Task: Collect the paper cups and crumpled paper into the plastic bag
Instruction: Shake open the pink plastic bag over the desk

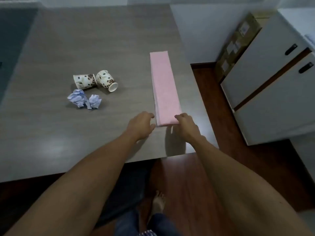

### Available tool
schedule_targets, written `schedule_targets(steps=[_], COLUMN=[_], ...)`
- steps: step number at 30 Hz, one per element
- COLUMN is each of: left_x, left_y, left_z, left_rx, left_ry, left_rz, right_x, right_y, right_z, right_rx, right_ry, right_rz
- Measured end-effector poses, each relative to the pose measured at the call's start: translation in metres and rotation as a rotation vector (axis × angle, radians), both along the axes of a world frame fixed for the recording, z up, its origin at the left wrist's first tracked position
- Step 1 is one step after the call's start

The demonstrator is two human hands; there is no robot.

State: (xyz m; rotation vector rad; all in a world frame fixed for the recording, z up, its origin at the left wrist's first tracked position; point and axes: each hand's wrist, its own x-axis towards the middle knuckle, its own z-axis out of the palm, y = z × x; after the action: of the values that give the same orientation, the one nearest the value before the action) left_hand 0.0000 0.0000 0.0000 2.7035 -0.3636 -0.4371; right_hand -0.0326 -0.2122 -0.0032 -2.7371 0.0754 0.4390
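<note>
Reaching for the folded pink bag [164, 89] near the counter's [51, 142] front edge, both hands get ready to open it. Right hand [186, 124] fingers pinch its corner; left hand [141, 125] is loose, holding nothing.

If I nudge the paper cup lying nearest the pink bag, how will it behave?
The paper cup lies on its side on the smooth table, so it would probably roll, likely curving since it tapers. It looks empty and light, so a nudge may send it against the other cup.
</note>
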Motion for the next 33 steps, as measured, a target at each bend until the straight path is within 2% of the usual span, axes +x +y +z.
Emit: schedule_targets(steps=[5,11,13,16,19,20,21,24,27,30,31,33], left_x=[0.001,-0.001,0.004,0.021,0.043,0.05,0.057,0.074,0.083,0.079,0.075,0.07], left_y=[-0.029,-0.035,-0.033,-0.028,-0.02,-0.014,-0.004,0.034,0.066,0.082,0.085,0.089], left_z=[-0.04,-0.072,-0.067,-0.049,-0.005,0.008,0.022,0.053,0.079,0.103,0.11,0.12], left_rx=[-0.038,-0.099,-0.244,-0.56,-1.093,-1.235,-1.292,-1.257,-1.204,-1.108,-1.063,-0.983], left_ry=[0.067,-0.094,-0.071,-0.002,0.223,0.266,0.251,0.114,0.072,0.028,0.021,-0.007], left_rz=[0.062,0.162,0.297,0.628,0.964,1.03,1.079,1.168,1.22,1.09,1.017,0.907], right_x=[0.006,0.015,0.02,0.034,0.047,0.05,0.052,0.055,0.057,0.065,0.067,0.071], right_y=[-0.011,-0.012,-0.009,0.002,0.016,0.019,0.02,0.019,0.022,0.027,0.034,0.055], right_z=[-0.035,-0.059,-0.057,-0.035,-0.007,-0.001,0.004,0.015,0.033,0.052,0.064,0.093], right_rx=[0.09,0.041,0.039,0.199,0.339,0.368,0.382,0.226,0.15,0.078,0.123,0.414], right_ry=[-0.047,-0.214,-0.244,-0.175,-0.124,-0.128,-0.133,-0.179,-0.193,-0.083,-0.046,-0.027], right_rz=[-0.054,0.012,0.015,-0.143,-0.283,-0.299,-0.316,-0.304,-0.384,-0.38,-0.357,-0.32])
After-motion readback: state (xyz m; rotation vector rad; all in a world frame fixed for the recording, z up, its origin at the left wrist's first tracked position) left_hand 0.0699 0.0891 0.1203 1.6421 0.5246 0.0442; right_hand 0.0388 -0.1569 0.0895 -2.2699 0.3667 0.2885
